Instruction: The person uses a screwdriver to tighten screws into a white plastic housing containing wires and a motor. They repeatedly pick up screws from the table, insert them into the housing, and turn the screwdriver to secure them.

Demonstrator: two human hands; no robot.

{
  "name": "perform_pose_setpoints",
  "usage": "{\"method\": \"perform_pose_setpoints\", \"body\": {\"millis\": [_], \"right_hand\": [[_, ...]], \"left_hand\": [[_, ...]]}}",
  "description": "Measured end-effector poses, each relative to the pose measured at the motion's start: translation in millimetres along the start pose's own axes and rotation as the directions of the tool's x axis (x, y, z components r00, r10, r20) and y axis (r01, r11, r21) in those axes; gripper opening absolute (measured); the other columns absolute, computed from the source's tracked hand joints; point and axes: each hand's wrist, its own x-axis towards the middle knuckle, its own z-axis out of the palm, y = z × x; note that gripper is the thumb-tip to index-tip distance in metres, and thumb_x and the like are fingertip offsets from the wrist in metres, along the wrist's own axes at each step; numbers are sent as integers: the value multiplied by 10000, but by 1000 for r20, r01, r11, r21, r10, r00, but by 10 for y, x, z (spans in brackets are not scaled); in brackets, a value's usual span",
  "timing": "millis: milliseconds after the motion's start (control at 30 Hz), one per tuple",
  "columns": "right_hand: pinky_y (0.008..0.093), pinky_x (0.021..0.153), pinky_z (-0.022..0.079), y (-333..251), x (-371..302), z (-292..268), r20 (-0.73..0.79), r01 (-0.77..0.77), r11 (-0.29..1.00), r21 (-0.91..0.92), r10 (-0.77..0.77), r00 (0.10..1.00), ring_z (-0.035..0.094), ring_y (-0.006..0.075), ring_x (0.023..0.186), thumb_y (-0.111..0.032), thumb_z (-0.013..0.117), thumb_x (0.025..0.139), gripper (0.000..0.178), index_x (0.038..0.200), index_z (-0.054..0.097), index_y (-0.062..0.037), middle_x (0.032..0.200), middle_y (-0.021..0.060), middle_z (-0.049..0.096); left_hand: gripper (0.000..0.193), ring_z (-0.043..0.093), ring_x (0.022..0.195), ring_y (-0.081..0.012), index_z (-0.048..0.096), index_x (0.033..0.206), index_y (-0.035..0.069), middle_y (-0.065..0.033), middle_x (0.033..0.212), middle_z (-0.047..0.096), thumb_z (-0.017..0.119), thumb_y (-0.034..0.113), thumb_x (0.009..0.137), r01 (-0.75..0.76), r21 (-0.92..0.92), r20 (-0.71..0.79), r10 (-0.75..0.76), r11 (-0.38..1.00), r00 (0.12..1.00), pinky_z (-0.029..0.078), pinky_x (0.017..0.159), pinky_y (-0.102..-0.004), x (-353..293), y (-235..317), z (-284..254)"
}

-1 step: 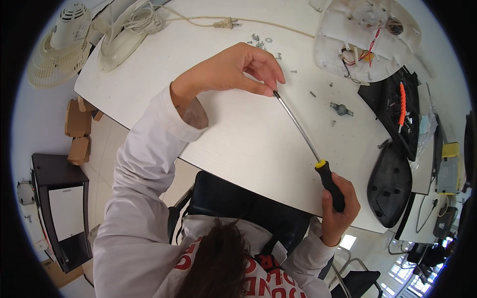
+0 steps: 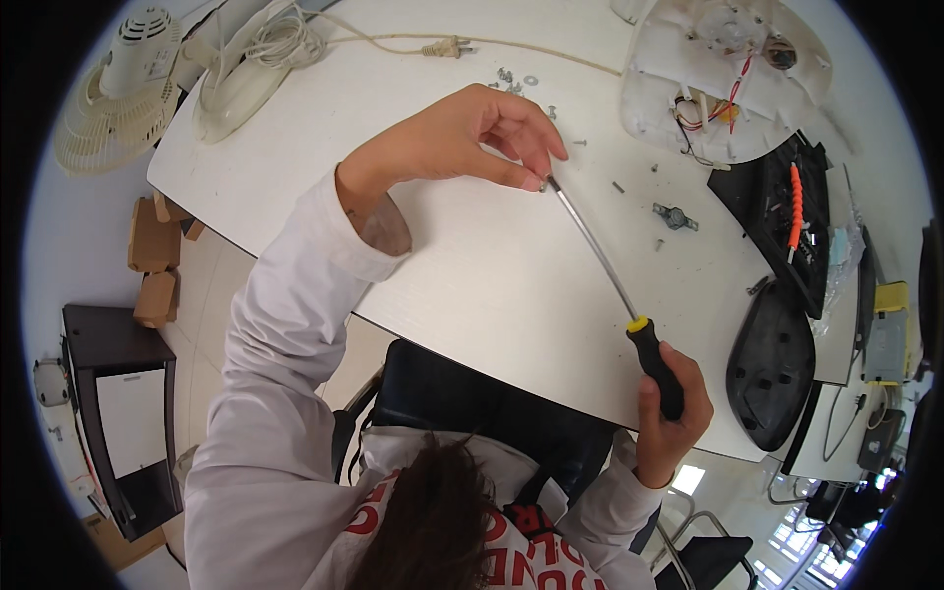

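My right hand is wrapped round the black and yellow handle of a screwdriver. Its long shaft slants up and left across the white table to the fingertips of my left hand. There, thumb and finger are pinched on a small screw, mostly covered by the fingertips. The screwdriver's tip lies close beside it; whether they touch I cannot tell. Loose screws lie beyond my left hand, and a small dark metal bracket lies to the right of the shaft.
At the far right lies a white plastic housing with wires. A black toolbox and a black oval cover line the right side. A fan, a pale base and a plugged cord are at the far left.
The screwdriver has shifted slightly to the right, its tip drawing up and away from the thumb tip. More of the small screw shows now. My left hand has barely moved.
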Motion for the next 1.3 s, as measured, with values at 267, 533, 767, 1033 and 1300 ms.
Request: {"method": "perform_pose_setpoints", "body": {"millis": [267, 533, 767, 1033, 1300], "right_hand": [[254, 797, 424, 149, -136, -44, -205, -156, 972, 174, 191, 960, 568, 156, 861, -63, 644, 804, 338, 1124, 569, 16, 1042, 108, 601], [293, 906, 403, 19, -110, -5, -426, -66, 952, 299, 196, 883, 545, 190, 978, -60, 613, 810, 436, 1199, 433, 17, 1147, 157, 530], [174, 581, 416, -52, 90, -128, -624, 52, 992, 116, 32, 781, 524, 84, 669, -57, 610, 799, 345, 1117, 478, -37, 1026, 113, 582], [219, 546, 469, -198, 433, -126, -749, 141, 984, 112, -10, 662, 561, 135, 612, -180, 588, 833, 346, 1105, 404, -71, 951, 162, 604], [286, 553, 518, -74, 504, 169, -802, 207, 977, -44, -158, 576, 621, 203, 629, -358, 570, 878, 390, 1056, 372, -73, 868, 168, 609]], "left_hand": [[494, 581, 832, -86, 521, 1227, 49, -37, 959, 646, 726, 78, 779, 46, -54, -110, -52, 997, 993, 466, 821, -267, 32, -55, 17], [433, 555, 974, -113, 513, 1196, 95, -6, 1048, 587, 685, 91, 799, -28, 94, -439, 66, 995, 896, 446, 838, -292, 229, 83, 124], [561, 455, 1186, -228, 498, 1229, 113, -87, 1268, 478, 729, 157, 719, -215, 514, -526, 503, 831, 686, 405, 937, -396, 924, 632, 87], [514, 358, 1308, -274, 599, 1186, 167, -98, 1295, 506, 727, 178, 688, -251, 588, -491, 585, 769, 646, 321, 1044, -439, 1381, 800, 118], [515, 492, 1149, -275, 588, 1196, 165, -108, 1190, 553, 719, 134, 699, -230, 591, -493, 572, 773, 656, 418, 941, -362, 1484, 782, 326]]}}
